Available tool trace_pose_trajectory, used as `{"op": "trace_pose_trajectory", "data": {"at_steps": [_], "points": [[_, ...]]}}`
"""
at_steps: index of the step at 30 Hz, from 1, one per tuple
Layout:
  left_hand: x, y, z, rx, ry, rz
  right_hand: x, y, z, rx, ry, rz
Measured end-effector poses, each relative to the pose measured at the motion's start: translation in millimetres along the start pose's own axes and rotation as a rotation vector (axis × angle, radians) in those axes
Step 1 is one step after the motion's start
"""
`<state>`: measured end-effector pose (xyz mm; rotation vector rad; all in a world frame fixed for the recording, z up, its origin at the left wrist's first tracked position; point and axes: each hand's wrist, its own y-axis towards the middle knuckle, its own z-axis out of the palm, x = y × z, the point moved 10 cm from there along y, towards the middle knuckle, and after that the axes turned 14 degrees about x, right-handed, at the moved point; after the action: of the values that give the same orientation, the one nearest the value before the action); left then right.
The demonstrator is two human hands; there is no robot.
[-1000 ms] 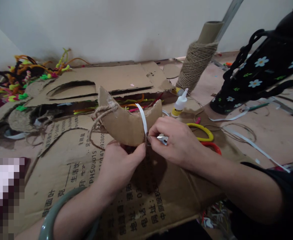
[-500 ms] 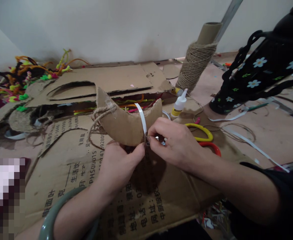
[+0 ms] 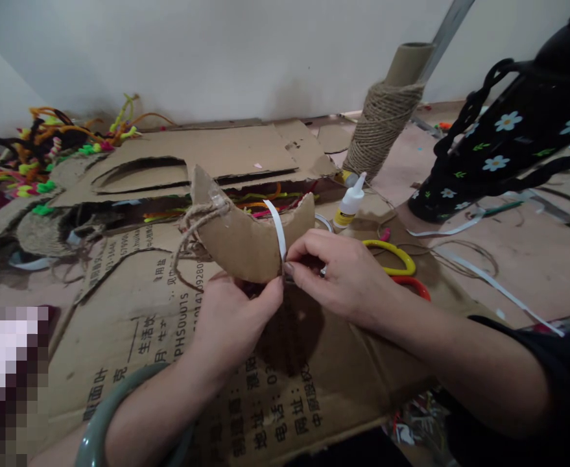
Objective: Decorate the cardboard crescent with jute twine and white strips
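Observation:
A crescent-shaped cardboard piece is held above a printed cardboard sheet, with brown twine wound around its left end. My left hand grips its lower edge, the thumb pressed near the bottom middle. A narrow white strip lies across the front of the crescent. The thumb and index finger of my right hand are pinched together at the strip's lower end, by the crescent's bottom edge. Whatever lies behind the crescent is hidden.
Right of my hands are scissors with yellow and red handles and a small glue bottle. Behind stand a twine roll and a black flowered bottle. Colourful pipe cleaners are heaped at left, beside cut cardboard.
The crescent has tilted slightly, and the white strip's lower part has shifted a little right. My right fingers have moved slightly at the crescent's lower edge.

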<state>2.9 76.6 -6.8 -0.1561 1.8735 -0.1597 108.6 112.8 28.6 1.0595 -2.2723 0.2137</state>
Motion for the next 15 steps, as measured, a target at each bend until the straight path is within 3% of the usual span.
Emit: {"op": "trace_pose_trajectory", "data": {"at_steps": [15], "points": [[-0.7,-0.2,3.1,0.022,0.003,-0.015,-4.8,1.6,3.1,0.027,0.035,0.051]]}}
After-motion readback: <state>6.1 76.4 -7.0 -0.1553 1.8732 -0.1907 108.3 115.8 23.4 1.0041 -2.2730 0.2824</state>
